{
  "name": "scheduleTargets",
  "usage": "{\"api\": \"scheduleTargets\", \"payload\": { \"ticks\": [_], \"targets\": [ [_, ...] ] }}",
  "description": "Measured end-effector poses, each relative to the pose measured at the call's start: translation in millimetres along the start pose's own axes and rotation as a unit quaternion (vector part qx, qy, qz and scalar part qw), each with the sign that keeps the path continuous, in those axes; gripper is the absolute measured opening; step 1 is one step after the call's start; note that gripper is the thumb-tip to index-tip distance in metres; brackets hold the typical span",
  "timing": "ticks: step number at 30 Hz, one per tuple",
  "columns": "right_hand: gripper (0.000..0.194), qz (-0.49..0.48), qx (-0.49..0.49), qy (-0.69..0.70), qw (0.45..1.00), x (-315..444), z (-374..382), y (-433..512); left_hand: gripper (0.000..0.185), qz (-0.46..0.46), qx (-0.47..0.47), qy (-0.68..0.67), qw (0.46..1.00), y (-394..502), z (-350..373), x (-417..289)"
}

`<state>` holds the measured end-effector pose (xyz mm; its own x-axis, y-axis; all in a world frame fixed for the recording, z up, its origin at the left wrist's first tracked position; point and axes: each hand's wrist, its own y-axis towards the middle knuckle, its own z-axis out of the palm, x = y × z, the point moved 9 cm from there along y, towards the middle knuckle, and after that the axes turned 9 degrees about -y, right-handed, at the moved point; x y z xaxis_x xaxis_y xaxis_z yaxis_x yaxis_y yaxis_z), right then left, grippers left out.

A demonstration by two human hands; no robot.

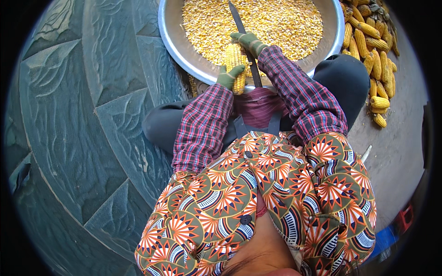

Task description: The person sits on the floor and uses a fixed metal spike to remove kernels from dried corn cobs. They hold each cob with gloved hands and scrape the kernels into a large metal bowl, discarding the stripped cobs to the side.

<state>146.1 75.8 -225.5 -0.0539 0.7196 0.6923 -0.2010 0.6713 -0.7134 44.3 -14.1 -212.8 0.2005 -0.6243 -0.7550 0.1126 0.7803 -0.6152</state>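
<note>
A large metal basin in front of me holds loose yellow corn kernels. Across its near rim lies a long, dark, flat metal bar, whose near end meets a maroon striped cloth between my legs. My left hand, in a green glove, is closed on the lower part of an ear of corn. My right hand, gloved the same way, is at the ear's top end and over the bar; its fingers are partly hidden, so its hold is unclear.
Many ears of corn are heaped on the grey floor right of the basin. Dark green textured stone slabs cover the left side. My bent knees flank the near side of the basin. A red and blue object stands at lower right.
</note>
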Motion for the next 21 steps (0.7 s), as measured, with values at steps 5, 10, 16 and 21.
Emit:
{"api": "scheduleTargets", "payload": {
  "ticks": [5, 10, 16, 21],
  "targets": [
    [0.043, -0.010, -0.112, -0.118, 0.987, -6.0, -23.3, 11.8, 0.072, 0.038, -0.156, 0.485, 0.860, -26.2, 22.2, -48.1],
    [0.038, -0.047, -0.108, -0.163, 0.980, 2.5, -21.1, 3.1, 0.062, 0.065, -0.036, 0.202, 0.977, -5.2, 8.5, -15.3],
    [0.029, -0.113, -0.024, 0.006, 0.993, 5.3, -15.2, 16.1, 0.028, -0.228, 0.131, -0.160, 0.951, -32.5, 35.3, 0.4],
    [0.027, -0.004, -0.044, -0.050, 0.998, 1.8, -7.5, 1.6, 0.069, 0.052, -0.092, 0.270, 0.957, -8.3, -2.7, -32.9]
  ]
}}
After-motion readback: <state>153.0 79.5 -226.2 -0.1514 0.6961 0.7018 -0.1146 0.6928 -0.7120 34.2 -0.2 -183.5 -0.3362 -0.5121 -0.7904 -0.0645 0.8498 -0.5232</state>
